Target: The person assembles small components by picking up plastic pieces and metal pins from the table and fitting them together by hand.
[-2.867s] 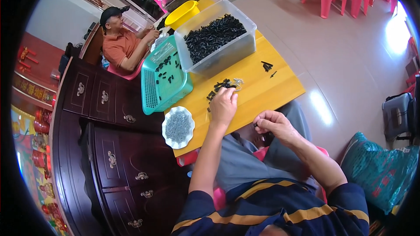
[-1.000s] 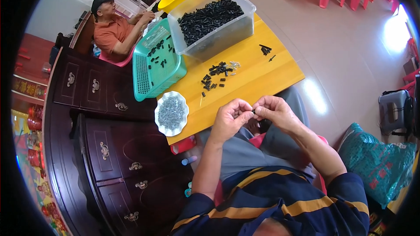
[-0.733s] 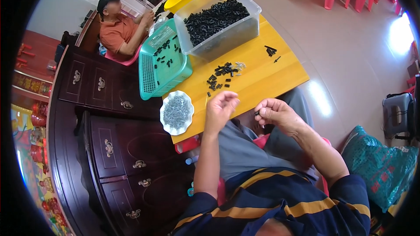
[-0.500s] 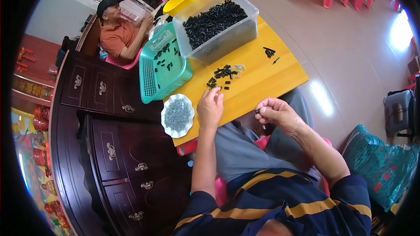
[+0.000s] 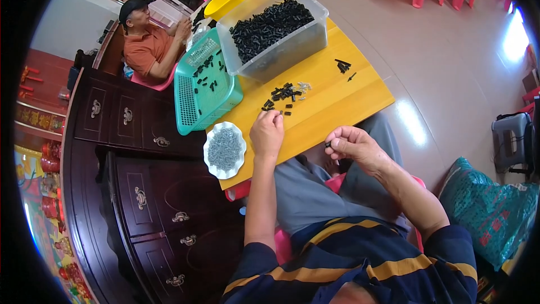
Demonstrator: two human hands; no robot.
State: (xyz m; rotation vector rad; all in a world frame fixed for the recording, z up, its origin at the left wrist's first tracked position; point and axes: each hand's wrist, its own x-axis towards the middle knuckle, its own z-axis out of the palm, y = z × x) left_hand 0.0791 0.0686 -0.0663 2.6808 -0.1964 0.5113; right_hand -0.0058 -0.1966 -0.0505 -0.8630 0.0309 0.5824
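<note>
My right hand (image 5: 360, 147) is raised off the table's near edge, thumb and fingertips pinched on a small black plastic piece (image 5: 328, 144). My left hand (image 5: 266, 134) rests at the near side of a loose pile of black plastic pieces (image 5: 287, 91), its fingers curled down together. What those fingertips hold, if anything, is hidden. Small clear pieces (image 5: 304, 86) lie at the pile's right side. Left of my left hand stands a white scalloped bowl (image 5: 242, 158) full of small clear or silvery pieces (image 5: 224, 149).
On the yellow table (image 5: 360, 98) stand a clear bin (image 5: 281, 59) full of black pieces and a green basket (image 5: 225, 106) holding several. Thin black pieces (image 5: 342, 66) lie far right. A seated person (image 5: 147, 50) works beyond the dark cabinet (image 5: 157, 183). A yellow tub (image 5: 226, 1) stands behind.
My left hand's fingers have curled down and closed at the pile's near edge. My right hand keeps its pinch on the black piece. The whole view has shifted slightly.
</note>
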